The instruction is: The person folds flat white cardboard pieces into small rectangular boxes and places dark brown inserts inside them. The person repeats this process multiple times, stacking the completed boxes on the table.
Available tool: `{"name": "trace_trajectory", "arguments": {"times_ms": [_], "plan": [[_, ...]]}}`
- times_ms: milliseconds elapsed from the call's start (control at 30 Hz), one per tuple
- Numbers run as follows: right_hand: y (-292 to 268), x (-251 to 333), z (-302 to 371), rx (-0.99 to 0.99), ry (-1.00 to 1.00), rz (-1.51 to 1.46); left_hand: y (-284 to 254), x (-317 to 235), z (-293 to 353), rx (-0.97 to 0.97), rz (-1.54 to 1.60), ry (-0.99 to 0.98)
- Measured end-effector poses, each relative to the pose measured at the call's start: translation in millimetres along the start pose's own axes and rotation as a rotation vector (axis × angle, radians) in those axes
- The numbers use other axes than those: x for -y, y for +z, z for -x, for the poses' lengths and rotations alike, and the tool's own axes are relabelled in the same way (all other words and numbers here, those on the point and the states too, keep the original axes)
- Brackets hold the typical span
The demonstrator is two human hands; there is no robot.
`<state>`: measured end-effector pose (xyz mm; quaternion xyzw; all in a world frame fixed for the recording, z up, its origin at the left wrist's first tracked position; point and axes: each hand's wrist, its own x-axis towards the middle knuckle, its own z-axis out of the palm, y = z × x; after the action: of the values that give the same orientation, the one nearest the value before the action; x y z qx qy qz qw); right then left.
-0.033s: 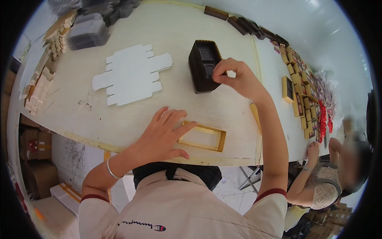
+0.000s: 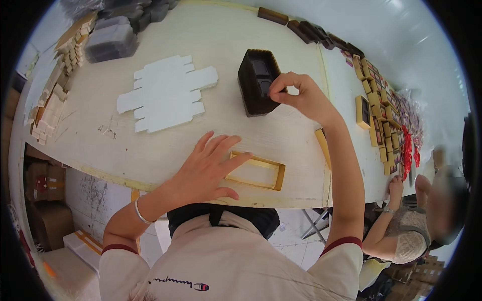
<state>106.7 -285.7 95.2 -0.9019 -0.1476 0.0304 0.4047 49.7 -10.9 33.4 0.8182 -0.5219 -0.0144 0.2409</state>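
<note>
A tall stack of dark brown plastic trays (image 2: 253, 95), with square hollows in the top one, stands on the table ahead of me. My right hand (image 2: 296, 93) pinches the near right rim of the stack's top tray between thumb and fingers; how many trays it grips is hidden. Closer to me lies a gold open box frame (image 2: 273, 180), long and narrow, with the pale tabletop showing through it. My left hand (image 2: 208, 165) hovers at its left end, fingers spread and nothing held. A flat pile of white die-cut box blanks (image 2: 165, 95) lies beyond that hand.
Another gold box piece (image 2: 323, 145) lies under my right forearm. Rows of gold boxes (image 2: 384, 110) line the right side, near a co-worker's hand (image 2: 395, 185). Dark trays (image 2: 301, 31) lie along the back edge. Clear plastic lids (image 2: 110, 40) and cream box pieces (image 2: 52, 108) fill the left.
My left fingers have shifted very slightly up and right over the gold frame. The right hand keeps its pinch at the tray's rim, almost still.
</note>
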Motion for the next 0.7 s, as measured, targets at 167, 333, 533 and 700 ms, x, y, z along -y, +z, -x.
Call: {"name": "trace_trajectory", "arguments": {"times_ms": [167, 333, 533, 700], "plan": [[7, 15, 0, -0.369, -0.255, 0.5, 9, 0, -7, 0.083, 0.008, 0.02], [10, 18, 5, -0.649, -0.612, 0.606, 14, -1, -7, 0.083, -0.047, -0.015], [28, 59, 113, -0.482, -0.183, -1.109, -23, 2, -10, -0.621, 0.132, 0.145], [83, 58, 158, -0.402, 0.307, -1.515, -34, -18, -16, -0.451, 0.19, 0.237]]}}
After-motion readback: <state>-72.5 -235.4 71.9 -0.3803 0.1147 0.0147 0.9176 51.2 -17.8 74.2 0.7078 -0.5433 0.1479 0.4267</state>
